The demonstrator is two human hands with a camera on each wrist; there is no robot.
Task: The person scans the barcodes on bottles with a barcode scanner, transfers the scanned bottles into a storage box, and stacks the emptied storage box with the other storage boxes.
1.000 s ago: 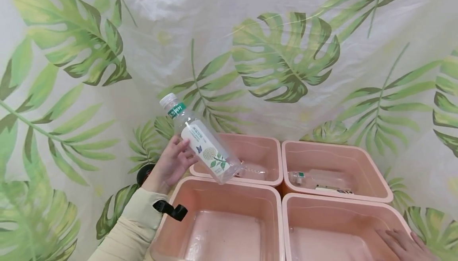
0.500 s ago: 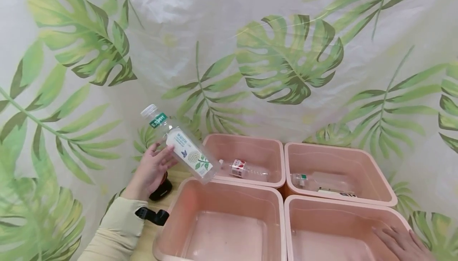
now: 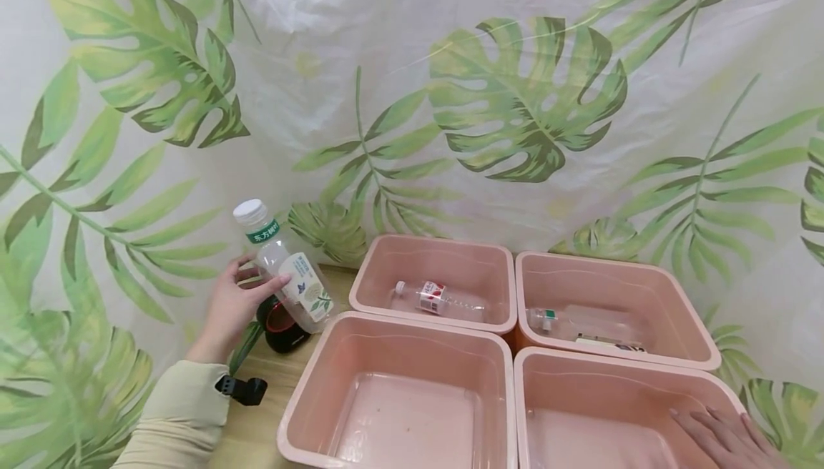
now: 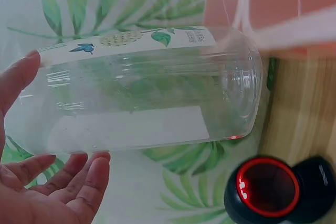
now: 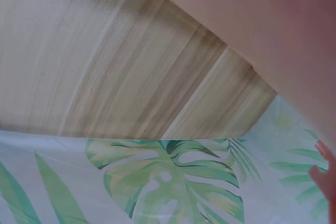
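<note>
In the head view my left hand (image 3: 233, 303) grips a clear plastic bottle (image 3: 301, 284) with a white cap, a green neck band and a flower label. The bottle tilts, cap up and to the left, beside the bins' left side. The left wrist view has my thumb on one side of the bottle (image 4: 136, 95) and my fingers on the other; no liquid shows in it. My right hand (image 3: 727, 435), fingers extended, lies at the right wall of the front right pink bin (image 3: 599, 362). Only part of it shows at the edge of the right wrist view.
Another clear bottle (image 3: 433, 297) with a red-and-white label lies in the back left bin (image 3: 444, 246). A green-banded bottle (image 3: 592, 326) lies in the back right bin (image 3: 605, 264). The front left bin (image 3: 412, 326) stands nearest the left hand. A black device (image 3: 283, 329) sits on the wooden table (image 3: 257, 412).
My left hand has carried the bottle left and down, from above the bins to beside them. More of the table and the black device now shows. The right hand stays about where it was.
</note>
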